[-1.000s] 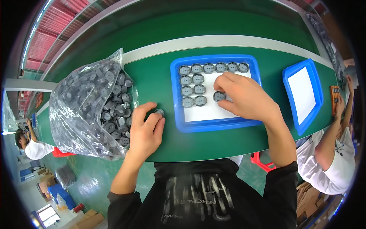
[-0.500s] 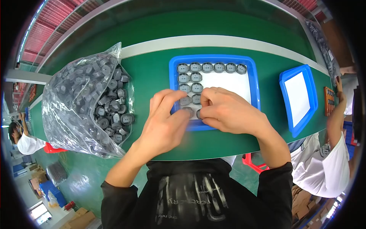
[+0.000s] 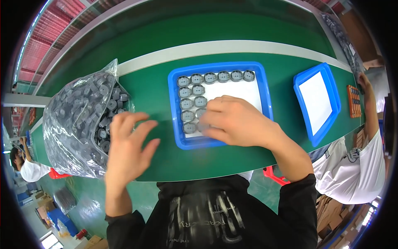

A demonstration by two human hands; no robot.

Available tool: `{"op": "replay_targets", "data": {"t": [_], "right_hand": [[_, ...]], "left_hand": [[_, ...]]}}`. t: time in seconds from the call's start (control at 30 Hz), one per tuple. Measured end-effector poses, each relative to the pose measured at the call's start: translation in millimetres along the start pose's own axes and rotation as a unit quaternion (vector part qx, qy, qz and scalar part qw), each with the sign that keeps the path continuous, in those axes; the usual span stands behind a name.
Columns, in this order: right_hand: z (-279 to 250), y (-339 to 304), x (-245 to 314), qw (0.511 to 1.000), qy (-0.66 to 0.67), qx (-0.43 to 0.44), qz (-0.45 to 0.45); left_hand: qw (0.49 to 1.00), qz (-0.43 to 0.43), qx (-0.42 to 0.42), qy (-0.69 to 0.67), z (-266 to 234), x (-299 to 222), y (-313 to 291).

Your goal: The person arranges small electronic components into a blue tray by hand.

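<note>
A blue tray (image 3: 268, 99) with a white bottom holds small grey rounded plastic parts (image 3: 223, 76), lined up in a row along its far side and in two columns at its left. My right hand (image 3: 236, 120) is over the tray, its fingers bent together at the near end of the second column, on a grey plastic part (image 3: 201, 127) that they partly cover. Left of the tray, my left hand (image 3: 129, 145) is raised with fingers apart and nothing in them. It is beside a clear plastic bag (image 3: 68, 141) full of loose grey parts, hiding some of its opening.
A second blue tray (image 3: 336, 103) with a white bottom stands to the right. Beyond it lies an orange rack (image 3: 354, 101) near a co-worker's arm (image 3: 370, 99). A pale rail (image 3: 232, 46) crosses the green table behind the trays. Another person (image 3: 31, 168) is at the far left.
My left hand has moved from the tray's near left corner to the bag, its fingers spreading. My right hand stays at the second column. The whole view has shifted slightly.
</note>
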State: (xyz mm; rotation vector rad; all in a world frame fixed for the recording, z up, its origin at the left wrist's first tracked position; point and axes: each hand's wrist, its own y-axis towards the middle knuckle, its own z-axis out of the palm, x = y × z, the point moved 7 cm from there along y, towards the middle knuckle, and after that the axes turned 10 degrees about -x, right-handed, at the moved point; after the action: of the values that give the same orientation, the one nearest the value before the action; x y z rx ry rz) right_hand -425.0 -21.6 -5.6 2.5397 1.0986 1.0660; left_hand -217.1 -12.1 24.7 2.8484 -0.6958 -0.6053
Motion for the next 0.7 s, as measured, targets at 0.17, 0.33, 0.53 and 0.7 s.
{"op": "replay_targets", "data": {"t": [0.17, 0.33, 0.53, 0.7], "right_hand": [[-35, 7, -15, 0.991, 0.016, -0.122, 0.053], [-50, 7, -23, 0.980, 0.019, -0.183, 0.074], [-47, 8, -24, 0.978, 0.057, -0.173, 0.104], [-1, 3, -8, 0.869, 0.430, 0.049, 0.241]], "left_hand": [[0.991, 0.034, 0.071, 0.104, -1, 28, -25], [0.996, 0.067, 0.032, 0.052, -3, 33, -15], [0.987, 0.033, -0.142, -0.064, -19, 7, 15], [0.940, 0.114, -0.252, -0.202, -1, -56, 28]]}}
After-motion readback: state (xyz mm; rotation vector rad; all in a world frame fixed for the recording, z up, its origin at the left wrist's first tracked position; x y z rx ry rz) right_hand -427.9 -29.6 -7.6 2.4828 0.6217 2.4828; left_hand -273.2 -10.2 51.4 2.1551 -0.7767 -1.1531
